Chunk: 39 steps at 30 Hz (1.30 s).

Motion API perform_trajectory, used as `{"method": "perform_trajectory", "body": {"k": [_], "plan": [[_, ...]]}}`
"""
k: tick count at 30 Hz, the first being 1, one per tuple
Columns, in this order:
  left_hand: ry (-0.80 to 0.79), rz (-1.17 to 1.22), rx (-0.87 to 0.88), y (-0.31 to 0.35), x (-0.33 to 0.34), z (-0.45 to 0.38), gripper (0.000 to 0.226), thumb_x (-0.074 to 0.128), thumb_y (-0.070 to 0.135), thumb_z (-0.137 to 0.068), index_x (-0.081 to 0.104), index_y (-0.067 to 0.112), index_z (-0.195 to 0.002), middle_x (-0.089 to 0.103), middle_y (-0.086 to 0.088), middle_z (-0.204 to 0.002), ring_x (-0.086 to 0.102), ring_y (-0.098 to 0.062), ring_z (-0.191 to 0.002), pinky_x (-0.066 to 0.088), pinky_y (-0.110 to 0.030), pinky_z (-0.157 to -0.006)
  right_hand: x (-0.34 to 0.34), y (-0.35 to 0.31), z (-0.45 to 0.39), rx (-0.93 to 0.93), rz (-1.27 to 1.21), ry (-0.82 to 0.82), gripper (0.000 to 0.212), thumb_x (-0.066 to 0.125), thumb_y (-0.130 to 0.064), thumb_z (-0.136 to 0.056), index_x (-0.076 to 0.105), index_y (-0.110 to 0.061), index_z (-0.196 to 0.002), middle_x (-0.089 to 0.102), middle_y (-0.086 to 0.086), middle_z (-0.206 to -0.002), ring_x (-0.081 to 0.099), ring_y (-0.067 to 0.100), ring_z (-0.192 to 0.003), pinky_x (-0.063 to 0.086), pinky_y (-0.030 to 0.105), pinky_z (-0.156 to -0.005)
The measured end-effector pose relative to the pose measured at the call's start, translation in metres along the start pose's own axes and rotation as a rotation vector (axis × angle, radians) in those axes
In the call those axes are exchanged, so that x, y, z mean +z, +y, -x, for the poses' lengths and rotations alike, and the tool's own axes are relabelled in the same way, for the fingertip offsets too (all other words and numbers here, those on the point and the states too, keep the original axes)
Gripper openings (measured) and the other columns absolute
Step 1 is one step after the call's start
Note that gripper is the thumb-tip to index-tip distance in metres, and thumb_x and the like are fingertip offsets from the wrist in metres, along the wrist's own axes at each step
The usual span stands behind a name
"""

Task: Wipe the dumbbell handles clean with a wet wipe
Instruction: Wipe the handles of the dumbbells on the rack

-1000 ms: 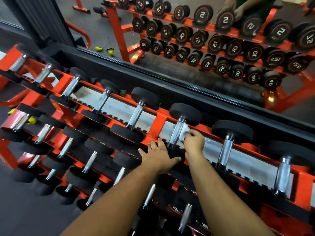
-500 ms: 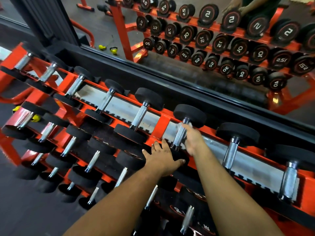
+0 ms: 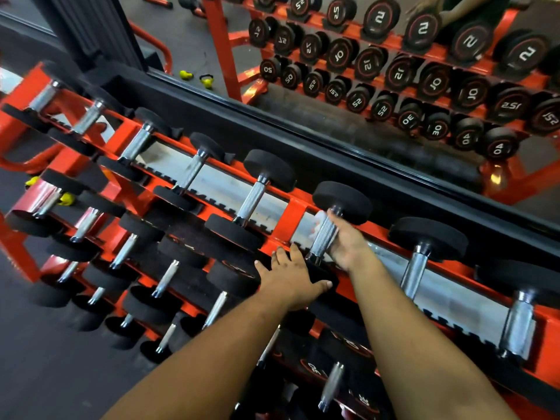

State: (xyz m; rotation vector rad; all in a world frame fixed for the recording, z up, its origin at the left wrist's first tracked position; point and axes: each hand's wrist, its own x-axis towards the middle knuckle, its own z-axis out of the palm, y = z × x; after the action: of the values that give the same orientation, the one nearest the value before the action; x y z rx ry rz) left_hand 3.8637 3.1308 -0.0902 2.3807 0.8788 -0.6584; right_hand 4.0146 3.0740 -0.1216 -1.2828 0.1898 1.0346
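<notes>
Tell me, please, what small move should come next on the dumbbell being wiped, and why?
Probably draw the right hand back down the chrome handle toward the near head. It grips the handle from the right, with a bit of white wipe showing at the far end, so the lower stretch looks uncovered. The left hand rests on the near head, steadying it.

The rack (image 3: 295, 215) is orange-red, its dumbbells (image 3: 325, 234) black-headed with silvery handles in a fine knurled cross-hatch. A white wipe (image 3: 318, 218) shows pale against one handle. Small yellow kettlebells (image 3: 207, 81) sit on dark grey floor (image 3: 36, 374).
</notes>
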Motion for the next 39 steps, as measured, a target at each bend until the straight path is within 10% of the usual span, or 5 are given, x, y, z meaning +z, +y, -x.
{"method": "perform_trajectory", "body": {"k": [14, 19, 28, 33, 39], "plan": [[0.001, 0.001, 0.007, -0.001, -0.001, 0.000, 0.122, 0.047, 0.084, -0.083, -0.009, 0.009, -0.160, 0.001, -0.022, -0.168, 0.005, -0.036, -0.156, 0.002, -0.071, -0.118, -0.034, 0.017, 0.024, 0.004, 0.639, 0.044, 0.019, 0.057, -0.014, -0.100, 0.072, -0.004, -0.106, 0.076, 0.018, -0.101, 0.068, 0.028, -0.085, 0.054, 0.047, -0.083], [0.000, 0.005, 0.010, -0.001, -0.001, 0.001, 0.122, 0.048, 0.084, -0.083, -0.010, 0.009, -0.160, 0.001, -0.022, -0.168, 0.006, -0.038, -0.156, 0.001, -0.071, -0.119, -0.026, -0.006, 0.036, -0.723, 1.149, 0.259, 0.033, 0.055, -0.010, -0.099, 0.066, -0.017, -0.129, 0.073, 0.008, -0.107, 0.067, 0.028, -0.095, 0.052, 0.034, -0.080], [0.008, -0.001, 0.008, -0.002, 0.002, -0.001, 0.120, 0.047, 0.084, -0.083, -0.008, 0.010, -0.160, 0.002, -0.021, -0.168, 0.005, -0.036, -0.156, 0.002, -0.071, -0.119, -0.056, -0.005, 0.017, -1.094, 2.316, -0.367, 0.072, 0.050, -0.013, -0.094, 0.022, -0.017, -0.159, 0.021, 0.002, -0.165, 0.018, 0.019, -0.153, 0.011, 0.045, -0.125], [0.025, 0.022, -0.001, -0.001, 0.003, 0.000, 0.121, 0.050, 0.084, -0.081, -0.004, 0.010, -0.160, 0.008, -0.021, -0.166, 0.010, -0.036, -0.155, 0.003, -0.071, -0.118, -0.033, -0.003, 0.015, -1.007, 2.351, 0.051, 0.062, 0.034, -0.015, -0.096, 0.026, -0.010, -0.158, 0.025, 0.010, -0.165, 0.021, 0.027, -0.153, 0.012, 0.046, -0.125], [0.023, 0.027, 0.009, -0.001, 0.004, 0.000, 0.119, 0.050, 0.083, -0.082, -0.004, 0.011, -0.161, 0.006, -0.021, -0.167, 0.010, -0.037, -0.155, 0.002, -0.071, -0.118, -0.034, -0.005, 0.019, -0.960, 2.244, -0.584, 0.054, 0.039, -0.018, -0.101, 0.036, -0.021, -0.155, 0.035, -0.001, -0.161, 0.022, 0.016, -0.153, 0.004, 0.039, -0.126]]}}
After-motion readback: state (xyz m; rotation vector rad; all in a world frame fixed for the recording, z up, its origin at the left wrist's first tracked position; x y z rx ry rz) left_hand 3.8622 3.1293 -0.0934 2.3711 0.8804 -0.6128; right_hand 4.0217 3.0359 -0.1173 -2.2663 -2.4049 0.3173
